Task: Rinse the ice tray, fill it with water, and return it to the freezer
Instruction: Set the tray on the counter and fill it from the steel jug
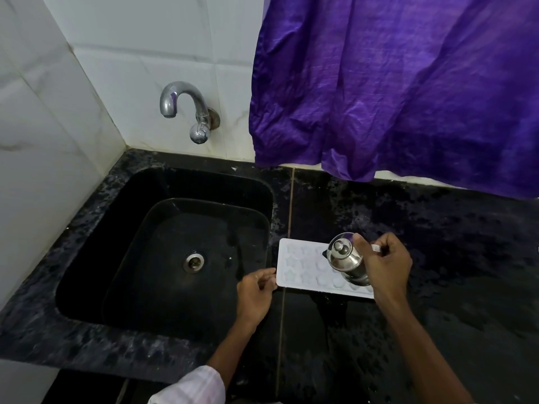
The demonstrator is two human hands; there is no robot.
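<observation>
Just right of the sink [163, 182], on the black speckled bench [437, 258], lies the white ice tray [303, 266], flat, its long side running away from the sink and its near short edge close to the sink's rim. Its moulded cells show as pale flower-like and round shapes. The left hand [255, 293] reaches in from the sink side and pinches the tray's short edge between thumb and curled fingers. The right hand [385, 263], on the tray's far end from the sink, is curled round the handle of a small steel jug [345, 259] with a knobbed lid; the jug is tilted towards the sink and held over the tray's cells. Whether water is leaving it cannot be told. A pale checked sleeve [189, 386] covers the left forearm near the bottom edge. The sink itself is black, with a metal drain [193, 261] at the middle of its floor. Above its back rim a curved chrome tap [186, 109] comes out of the white tiled wall [145, 39]. Right of the tap a purple cloth [393, 83] hangs down to the bench behind the tray.
</observation>
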